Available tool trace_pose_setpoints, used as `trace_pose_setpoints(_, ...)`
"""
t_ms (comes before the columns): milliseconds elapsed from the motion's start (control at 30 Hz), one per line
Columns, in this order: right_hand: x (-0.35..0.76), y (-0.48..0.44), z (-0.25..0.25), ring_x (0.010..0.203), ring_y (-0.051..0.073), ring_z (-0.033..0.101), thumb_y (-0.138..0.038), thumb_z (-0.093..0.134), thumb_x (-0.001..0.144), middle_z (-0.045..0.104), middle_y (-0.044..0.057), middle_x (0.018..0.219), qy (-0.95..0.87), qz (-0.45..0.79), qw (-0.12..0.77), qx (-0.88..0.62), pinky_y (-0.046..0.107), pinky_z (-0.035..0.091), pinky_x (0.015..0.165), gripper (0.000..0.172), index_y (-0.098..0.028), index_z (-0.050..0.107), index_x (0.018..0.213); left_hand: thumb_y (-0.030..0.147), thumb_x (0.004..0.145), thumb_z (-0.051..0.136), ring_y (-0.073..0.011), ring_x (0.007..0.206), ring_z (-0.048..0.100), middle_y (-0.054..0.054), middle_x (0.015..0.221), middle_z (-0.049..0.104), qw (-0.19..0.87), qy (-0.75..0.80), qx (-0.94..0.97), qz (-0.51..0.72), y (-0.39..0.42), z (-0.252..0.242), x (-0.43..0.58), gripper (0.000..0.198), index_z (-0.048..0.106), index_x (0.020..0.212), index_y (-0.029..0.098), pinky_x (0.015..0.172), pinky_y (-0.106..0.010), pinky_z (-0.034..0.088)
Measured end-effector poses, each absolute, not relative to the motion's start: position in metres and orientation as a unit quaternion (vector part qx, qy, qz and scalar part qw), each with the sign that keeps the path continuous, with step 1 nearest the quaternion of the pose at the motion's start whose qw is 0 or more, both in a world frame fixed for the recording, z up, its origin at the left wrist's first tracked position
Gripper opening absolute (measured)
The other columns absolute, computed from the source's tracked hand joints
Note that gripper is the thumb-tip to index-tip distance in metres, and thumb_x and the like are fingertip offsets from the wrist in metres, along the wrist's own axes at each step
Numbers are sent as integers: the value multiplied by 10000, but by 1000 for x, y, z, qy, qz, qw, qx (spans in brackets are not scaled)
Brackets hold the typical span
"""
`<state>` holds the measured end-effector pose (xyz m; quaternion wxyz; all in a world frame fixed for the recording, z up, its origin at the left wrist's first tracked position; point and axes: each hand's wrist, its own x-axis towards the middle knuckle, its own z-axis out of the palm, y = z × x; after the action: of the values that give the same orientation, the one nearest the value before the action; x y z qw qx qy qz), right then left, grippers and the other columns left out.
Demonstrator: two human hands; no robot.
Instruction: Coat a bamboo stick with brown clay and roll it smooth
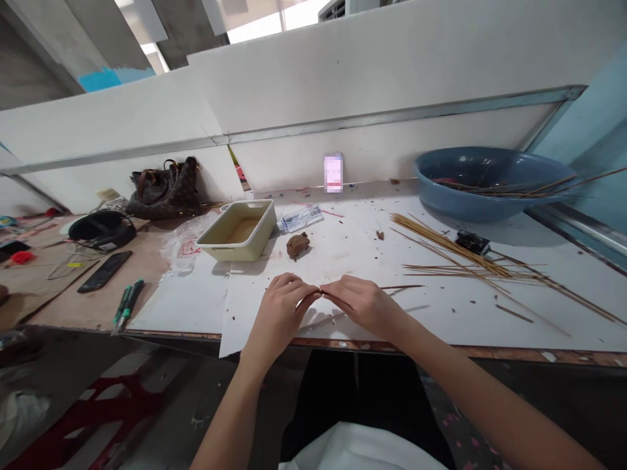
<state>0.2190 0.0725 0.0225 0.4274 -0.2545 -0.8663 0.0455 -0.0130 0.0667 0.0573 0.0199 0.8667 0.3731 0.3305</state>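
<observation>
My left hand (pixel 279 316) and my right hand (pixel 362 305) meet at the fingertips above a white board (pixel 353 320). A thin wooden stick (pixel 401 286) runs out to the right from under my right hand, which pinches it. Between the fingertips, a pale sliver shows, too small to identify. A lump of brown clay (pixel 298 245) lies just beyond the hands. Farther right, a loose pile of thin wooden sticks (pixel 455 258) spreads over the board. A cream plastic tray (pixel 220 238) stands beyond my left hand.
A blue basin (pixel 465 196) holding sticks stands at the back right. Nearby are a small black object (pixel 473 241) and a clear plastic packet (pixel 300 219). To the left lie a patterned handbag (pixel 166 199), a black phone (pixel 104 271) and green-handled tools (pixel 126 303).
</observation>
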Motion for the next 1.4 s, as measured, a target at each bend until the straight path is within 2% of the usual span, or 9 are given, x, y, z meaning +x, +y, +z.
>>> trace_pose_setpoints(267,219,69,29,999,248,739,-56,529,1066,790,155,1163,-881,-6,412,-234,422,654,889,335,-116,623,1382,235,1060,663,-250,934,641,-54,926,780,32,369,877,305,65,59,-14,94,747,1082,197,865,-426,527)
trace_pose_setpoints(600,219,67,30,930,234,732,-41,511,1064,799,144,1135,-885,-9,407,-227,423,653,836,361,-137,609,1397,219,1076,628,-242,907,629,-51,892,758,36,366,875,315,60,61,-8,112,732,1040,197,839,-422,536)
trace_pose_setpoints(833,218,66,31,899,237,730,-43,529,1055,801,145,1100,-888,-17,405,-218,419,652,824,324,-111,627,1357,227,1071,645,-248,935,623,-47,867,755,47,370,873,314,60,59,-10,109,730,1009,197,888,-437,526)
trace_pose_setpoints(1033,220,68,30,972,247,748,-47,507,1065,794,150,1138,-891,-14,391,-230,425,656,877,330,-124,642,1356,241,1089,611,-249,926,623,-55,894,757,81,378,877,287,65,61,-12,148,747,1040,209,826,-412,531)
trace_pose_setpoints(1400,220,67,34,930,258,749,-35,527,1056,795,166,1065,-899,-92,367,-222,401,652,819,271,-55,653,1295,245,1091,607,-255,960,623,-74,935,763,104,387,872,279,62,62,-10,156,754,1112,195,823,-403,545)
